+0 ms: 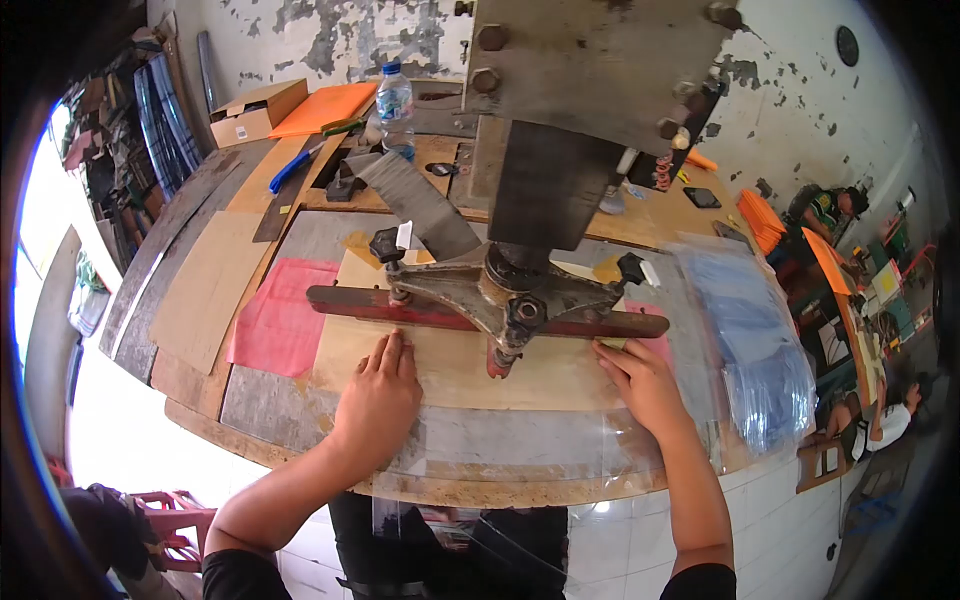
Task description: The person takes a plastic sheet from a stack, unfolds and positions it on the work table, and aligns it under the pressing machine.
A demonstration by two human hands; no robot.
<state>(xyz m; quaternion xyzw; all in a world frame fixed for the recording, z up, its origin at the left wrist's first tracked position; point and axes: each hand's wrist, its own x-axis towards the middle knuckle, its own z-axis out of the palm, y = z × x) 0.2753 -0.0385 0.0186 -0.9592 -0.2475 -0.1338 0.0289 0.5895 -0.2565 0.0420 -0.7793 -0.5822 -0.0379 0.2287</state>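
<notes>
A machine head (515, 290) with a long dark-red bar (430, 311) spans the worktable over a pale yellow sheet (470, 372). My left hand (382, 395) lies palm down on clear plastic and the sheet's near left part, fingertips just below the bar. My right hand (640, 380) rests near the sheet's right end, fingers slightly apart, fingertips close below the bar. Neither hand grips anything visible. Red sheet material (283, 318) shows at the left, with a little more at the right. Clear plastic hangs over the table's front edge.
A stack of clear bluish plastic sheets (745, 345) lies at the right. Behind are a water bottle (396, 110), a cardboard box (257, 110), a blue-handled tool (291, 171) and a phone (702, 198). Brown boards (210, 285) lie left. Other people are at the far right.
</notes>
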